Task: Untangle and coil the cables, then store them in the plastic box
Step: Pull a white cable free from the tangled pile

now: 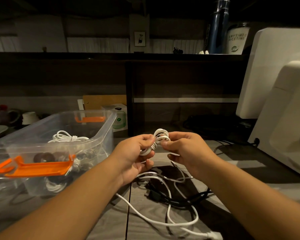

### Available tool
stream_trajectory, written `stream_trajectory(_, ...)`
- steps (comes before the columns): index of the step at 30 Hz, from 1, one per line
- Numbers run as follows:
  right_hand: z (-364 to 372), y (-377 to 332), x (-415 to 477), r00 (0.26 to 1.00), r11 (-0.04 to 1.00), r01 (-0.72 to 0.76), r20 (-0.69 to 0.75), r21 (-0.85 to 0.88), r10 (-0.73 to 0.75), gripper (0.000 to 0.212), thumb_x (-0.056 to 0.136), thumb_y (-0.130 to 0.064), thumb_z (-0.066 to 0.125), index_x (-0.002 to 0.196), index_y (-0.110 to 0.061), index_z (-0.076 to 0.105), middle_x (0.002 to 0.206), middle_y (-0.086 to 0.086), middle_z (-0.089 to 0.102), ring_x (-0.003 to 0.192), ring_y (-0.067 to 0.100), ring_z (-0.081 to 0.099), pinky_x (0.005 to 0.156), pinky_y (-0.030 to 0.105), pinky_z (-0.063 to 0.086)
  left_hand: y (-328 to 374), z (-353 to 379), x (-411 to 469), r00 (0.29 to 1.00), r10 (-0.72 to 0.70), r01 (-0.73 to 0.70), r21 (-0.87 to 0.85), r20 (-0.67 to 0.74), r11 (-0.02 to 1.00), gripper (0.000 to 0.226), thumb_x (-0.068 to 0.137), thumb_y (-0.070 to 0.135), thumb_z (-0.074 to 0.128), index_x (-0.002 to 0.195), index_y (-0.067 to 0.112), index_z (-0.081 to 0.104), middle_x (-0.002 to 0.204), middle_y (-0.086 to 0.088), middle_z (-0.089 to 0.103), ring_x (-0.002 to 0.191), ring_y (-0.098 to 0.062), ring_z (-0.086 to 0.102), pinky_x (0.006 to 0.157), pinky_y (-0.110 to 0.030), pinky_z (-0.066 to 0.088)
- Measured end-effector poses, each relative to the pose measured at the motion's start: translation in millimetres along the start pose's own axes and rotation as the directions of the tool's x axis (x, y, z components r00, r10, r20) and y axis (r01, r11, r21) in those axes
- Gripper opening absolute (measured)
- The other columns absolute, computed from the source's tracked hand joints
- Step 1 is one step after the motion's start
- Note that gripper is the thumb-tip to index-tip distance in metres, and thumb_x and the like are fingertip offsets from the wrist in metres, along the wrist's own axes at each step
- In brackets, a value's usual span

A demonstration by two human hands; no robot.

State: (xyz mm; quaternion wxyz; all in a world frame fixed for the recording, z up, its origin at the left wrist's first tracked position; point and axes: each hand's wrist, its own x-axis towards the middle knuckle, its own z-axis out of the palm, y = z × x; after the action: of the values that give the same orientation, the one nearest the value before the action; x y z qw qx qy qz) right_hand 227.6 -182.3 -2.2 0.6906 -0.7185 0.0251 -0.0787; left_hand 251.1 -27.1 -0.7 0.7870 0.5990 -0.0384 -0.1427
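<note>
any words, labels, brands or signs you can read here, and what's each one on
"ANYTIME" over "NICETIME": on the white cup on the shelf.
Round logo lower on that cup: too blurred to read.
Green tick sign, no legible words: on the small white box behind the plastic box.
Dark blue bottle and framed picture: no text that can be read.

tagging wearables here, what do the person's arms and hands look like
The left forearm and right forearm are bare to the picture's edge, no sleeve in view. The left hand and right hand wear no gloves; no watch, bracelet or ring shows.
</note>
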Motion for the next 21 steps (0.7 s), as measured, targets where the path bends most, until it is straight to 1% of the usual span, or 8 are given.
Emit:
stream_trajectory(3, 1, 0, -1, 0.999, 0.998, -0.036, -0.016, 0.049, 0.037, 0.019, 0.089, -0.002, 0.071, 0.092, -0.018, 0.081, 0.095, 0.002, 0.079, 0.103, 0.022, 0.070, 0.077, 0.033, 0.054, -2, 2, -2, 1.000, 0.006, -0.006, 0.017, 0.001, 1.000, 0.015, 0.098, 0.016, 0.062, 0.105, 0.012, 0.075, 0.078, -0.004, 0.058, 0.063, -0.010, 0.052, 0.051, -0.023, 0.043)
stream_trajectory(7, 2, 0, 0, 0.995, 0.992, -0.094, -0.022, 0.089, 0.096, 0.019, 0.088, 0.003, 0.068, 0.090, -0.012, 0.081, 0.098, 0.007, 0.078, 0.104, 0.023, 0.067, 0.074, 0.034, 0.051, -3, 4, -3, 1.000, 0.005, -0.005, 0.013, 0.001, 1.000, 0.014, 0.099, 0.015, 0.061, 0.102, 0.012, 0.074, 0.081, -0.007, 0.057, 0.066, -0.012, 0.050, 0.053, -0.025, 0.045)
stream_trajectory(9, 2, 0, 0, 0.995, 0.992, -0.095, -0.019, 0.088, 0.097, 0.018, 0.089, 0.003, 0.068, 0.091, -0.009, 0.080, 0.097, 0.008, 0.077, 0.103, 0.024, 0.067, 0.073, 0.034, 0.052, -3, 3, -3, 1.000, 0.009, -0.009, 0.027, 0.007, 1.000, 0.015, 0.100, 0.015, 0.059, 0.103, 0.012, 0.074, 0.082, -0.006, 0.057, 0.066, -0.012, 0.050, 0.054, -0.026, 0.046)
stream_trajectory(11, 2, -1, 1, 0.999, 0.999, -0.041, -0.035, -0.001, 0.041, 0.015, 0.089, 0.000, 0.069, 0.089, -0.011, 0.080, 0.093, 0.007, 0.077, 0.100, 0.025, 0.068, 0.077, 0.036, 0.055, -4, 3, -3, 1.000, 0.013, -0.014, 0.029, 0.021, 0.999, 0.017, 0.101, 0.016, 0.058, 0.104, 0.012, 0.074, 0.079, -0.005, 0.055, 0.062, -0.010, 0.049, 0.053, -0.026, 0.046)
stream_trajectory(13, 0, -3, 2, 0.998, 0.988, 0.032, -0.043, -0.154, -0.039, 0.012, 0.089, -0.005, 0.071, 0.087, -0.012, 0.079, 0.092, 0.010, 0.077, 0.101, 0.032, 0.068, 0.087, 0.041, 0.056, -4, 3, -1, 0.999, 0.022, -0.023, 0.033, 0.029, 0.999, 0.018, 0.102, 0.016, 0.057, 0.105, 0.011, 0.073, 0.075, -0.004, 0.054, 0.059, -0.008, 0.049, 0.052, -0.026, 0.046)
stream_trajectory(15, -1, -6, 2, 0.997, 0.979, 0.070, -0.028, -0.194, -0.077, 0.010, 0.088, -0.005, 0.071, 0.086, -0.010, 0.079, 0.094, 0.014, 0.076, 0.104, 0.034, 0.068, 0.089, 0.039, 0.056, -3, 3, 0, 0.999, 0.038, -0.039, 0.049, 0.033, 0.998, 0.019, 0.102, 0.017, 0.056, 0.103, 0.009, 0.073, 0.071, -0.003, 0.052, 0.056, -0.007, 0.048, 0.052, -0.025, 0.047)
stream_trajectory(18, -3, -10, 2, 0.998, 0.995, 0.055, 0.021, -0.085, -0.053, 0.010, 0.087, 0.003, 0.068, 0.086, -0.003, 0.076, 0.097, 0.017, 0.075, 0.105, 0.033, 0.069, 0.081, 0.031, 0.056, -3, 4, 1, 0.997, 0.072, -0.073, 0.066, 0.018, 0.995, 0.019, 0.102, 0.018, 0.056, 0.104, 0.008, 0.072, 0.073, -0.003, 0.053, 0.059, -0.008, 0.049, 0.053, -0.025, 0.050)
stream_trajectory(21, -1, -9, 1, 0.996, 0.999, 0.036, 0.076, 0.032, -0.038, 0.013, 0.087, 0.007, 0.063, 0.084, -0.001, 0.073, 0.094, 0.017, 0.072, 0.096, 0.030, 0.067, 0.080, 0.033, 0.055, -3, 2, 2, 0.992, 0.125, -0.128, 0.131, 0.028, 0.983, 0.020, 0.104, 0.019, 0.054, 0.104, 0.008, 0.071, 0.075, -0.003, 0.053, 0.063, -0.009, 0.050, 0.054, -0.024, 0.051)
